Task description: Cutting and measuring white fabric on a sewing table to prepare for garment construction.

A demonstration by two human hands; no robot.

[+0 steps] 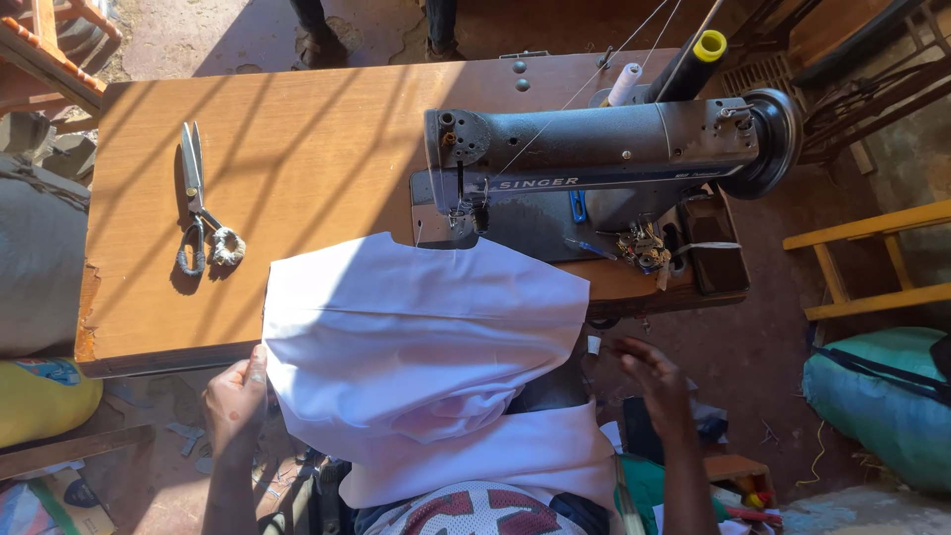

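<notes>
Head view
Cloth: white fabric (416, 347) draped from the wooden surface (297, 149) edge down to the person's lap, its far edge just under the sewing machine (594, 149) needle.
Left hand (236, 404): at the cloth's left edge, thumb pinching it, fingers (223, 421) curled beneath.
Right hand (656, 381): right of the cloth, apart from it, open, holding nothing.
Nearer hand: left.
Long axis: runs away from the person, toward the machine.
Scissors (203, 213): well left, untouched.

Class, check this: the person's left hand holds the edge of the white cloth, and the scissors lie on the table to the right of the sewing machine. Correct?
Not quite. In the head view the scissors lie left of the sewing machine, not right. The left hand does hold the white cloth edge.
</notes>
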